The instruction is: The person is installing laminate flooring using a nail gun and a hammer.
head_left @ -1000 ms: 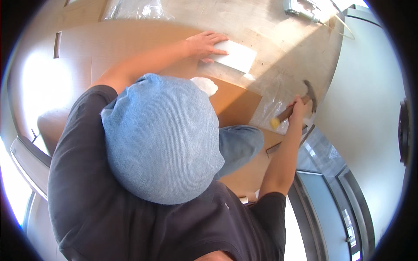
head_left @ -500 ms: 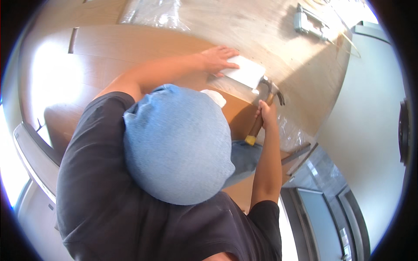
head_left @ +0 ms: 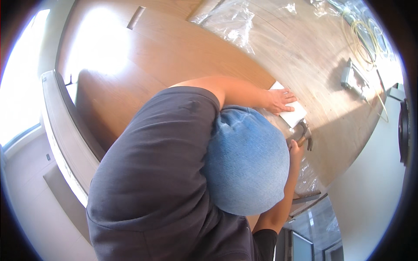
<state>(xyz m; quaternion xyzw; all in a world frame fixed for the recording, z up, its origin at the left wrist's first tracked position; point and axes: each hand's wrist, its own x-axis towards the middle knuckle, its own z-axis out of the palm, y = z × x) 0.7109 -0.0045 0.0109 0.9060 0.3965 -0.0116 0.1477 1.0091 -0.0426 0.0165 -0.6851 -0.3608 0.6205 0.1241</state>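
My left hand (head_left: pixel 282 101) lies with fingers spread on a flat white block (head_left: pixel 292 115) at the edge of the orange-brown wood planks (head_left: pixel 196 52). My right hand (head_left: pixel 295 148) is closed round a claw hammer (head_left: pixel 305 135), whose head is at the block's lower right end; whether they touch I cannot tell. Blue denim cloth (head_left: pixel 246 161), apparently my bent knee, covers part of my right forearm and the hammer's handle. Clear plastic sheet (head_left: pixel 305 178) lies beside my right arm on the pale, dusty subfloor (head_left: pixel 331 122).
A silver power tool (head_left: pixel 352 78) lies at the right, near a coiled pale hose (head_left: pixel 365 35). Crumpled plastic (head_left: pixel 235 24) lies at the top. A pale wall (head_left: pixel 370 169) bounds the right; a bright window (head_left: pixel 19 78) and a rail-like frame (head_left: pixel 69 135) stand at the left.
The view has turned, bringing more planks into sight. The hammer has swung in from the right to the white block's end. My left hand stays on the block.
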